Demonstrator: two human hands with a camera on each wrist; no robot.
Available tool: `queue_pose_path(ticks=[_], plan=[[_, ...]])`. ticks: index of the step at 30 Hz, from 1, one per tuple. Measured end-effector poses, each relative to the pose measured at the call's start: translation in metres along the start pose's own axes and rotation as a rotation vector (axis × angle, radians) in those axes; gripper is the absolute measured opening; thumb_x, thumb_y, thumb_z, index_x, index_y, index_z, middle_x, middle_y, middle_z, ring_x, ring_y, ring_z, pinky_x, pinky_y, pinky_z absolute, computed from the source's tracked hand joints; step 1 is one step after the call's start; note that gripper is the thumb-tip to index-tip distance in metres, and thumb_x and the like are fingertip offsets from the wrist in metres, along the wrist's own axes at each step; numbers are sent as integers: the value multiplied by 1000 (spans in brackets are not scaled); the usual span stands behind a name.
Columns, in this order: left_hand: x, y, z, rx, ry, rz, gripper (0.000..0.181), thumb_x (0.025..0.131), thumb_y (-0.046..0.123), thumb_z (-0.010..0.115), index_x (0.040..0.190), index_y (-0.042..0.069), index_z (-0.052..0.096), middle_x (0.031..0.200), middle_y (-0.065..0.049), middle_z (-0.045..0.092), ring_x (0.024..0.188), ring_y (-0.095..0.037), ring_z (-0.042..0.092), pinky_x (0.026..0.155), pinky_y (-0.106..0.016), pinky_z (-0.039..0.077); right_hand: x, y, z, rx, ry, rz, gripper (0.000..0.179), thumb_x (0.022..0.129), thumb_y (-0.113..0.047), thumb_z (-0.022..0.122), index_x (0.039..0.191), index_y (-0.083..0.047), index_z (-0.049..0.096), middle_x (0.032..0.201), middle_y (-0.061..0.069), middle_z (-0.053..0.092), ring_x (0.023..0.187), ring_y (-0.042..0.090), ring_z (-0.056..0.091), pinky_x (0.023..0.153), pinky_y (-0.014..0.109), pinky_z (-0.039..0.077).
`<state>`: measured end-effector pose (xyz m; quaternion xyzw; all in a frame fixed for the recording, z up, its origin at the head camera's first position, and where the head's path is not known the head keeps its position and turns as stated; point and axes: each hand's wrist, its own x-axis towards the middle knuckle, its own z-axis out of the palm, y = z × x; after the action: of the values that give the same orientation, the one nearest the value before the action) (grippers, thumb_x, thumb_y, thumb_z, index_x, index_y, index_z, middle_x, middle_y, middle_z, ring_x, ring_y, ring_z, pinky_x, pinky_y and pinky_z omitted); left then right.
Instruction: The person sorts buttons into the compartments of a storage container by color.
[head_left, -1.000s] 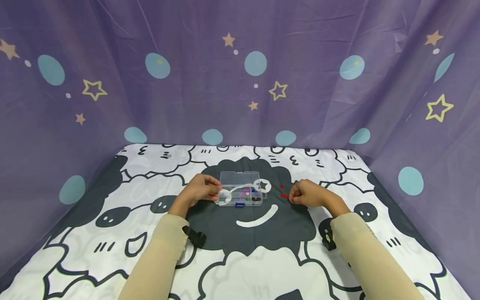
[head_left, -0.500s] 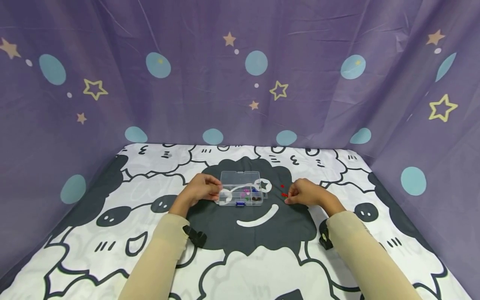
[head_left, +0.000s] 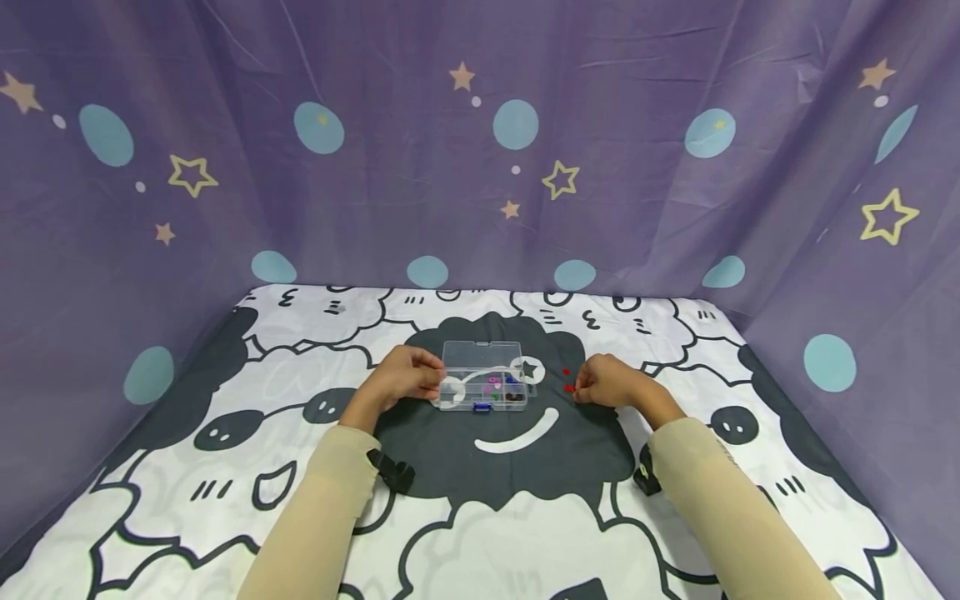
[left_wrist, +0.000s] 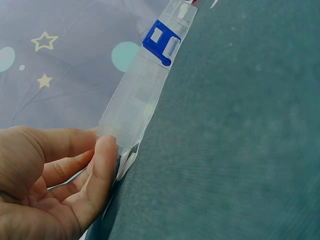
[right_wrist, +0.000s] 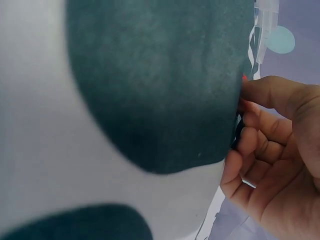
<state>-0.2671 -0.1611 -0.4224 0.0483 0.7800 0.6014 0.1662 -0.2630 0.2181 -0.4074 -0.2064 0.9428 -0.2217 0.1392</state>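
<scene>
A clear plastic compartment box [head_left: 462,401] lies on the dark patch of the printed cloth, its lid [head_left: 482,354] raised at the back. Inside, toward the right, are small pink pieces [head_left: 493,381], blue pieces [head_left: 512,380] and dark brown pieces [head_left: 513,397]. My left hand [head_left: 405,375] pinches the box's left end between thumb and fingers. A blue latch [left_wrist: 162,42] shows on its front in the left wrist view. Right of the box, small red pieces [head_left: 566,372] lie on the cloth. My right hand [head_left: 613,383] pinches a red piece [right_wrist: 244,105], mostly hidden by the fingertips.
The cloth [head_left: 540,533] with sheep-like drawings covers the whole surface. A purple curtain [head_left: 375,167] with stars and blue ovals hangs behind and at both sides. Dark wrist straps [head_left: 392,472] sit on both sleeves.
My right hand has shifted slightly left at the red pieces, its forearm swinging left too. My left hand stays at the box's end, and the box has not moved.
</scene>
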Motion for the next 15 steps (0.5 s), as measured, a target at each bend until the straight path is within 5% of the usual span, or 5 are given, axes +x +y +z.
queue_pose_path(ticks=[15], plan=[[-1,1,0,-7,6,-13,23,96,1,70,116,-10,65,101,-19,66,71,-19,71,68,-31,64,-8,5,0,39,-50,-168,12,97,-4,60,88,-6,68,69,-7,54,60,8,48,57,24,42]])
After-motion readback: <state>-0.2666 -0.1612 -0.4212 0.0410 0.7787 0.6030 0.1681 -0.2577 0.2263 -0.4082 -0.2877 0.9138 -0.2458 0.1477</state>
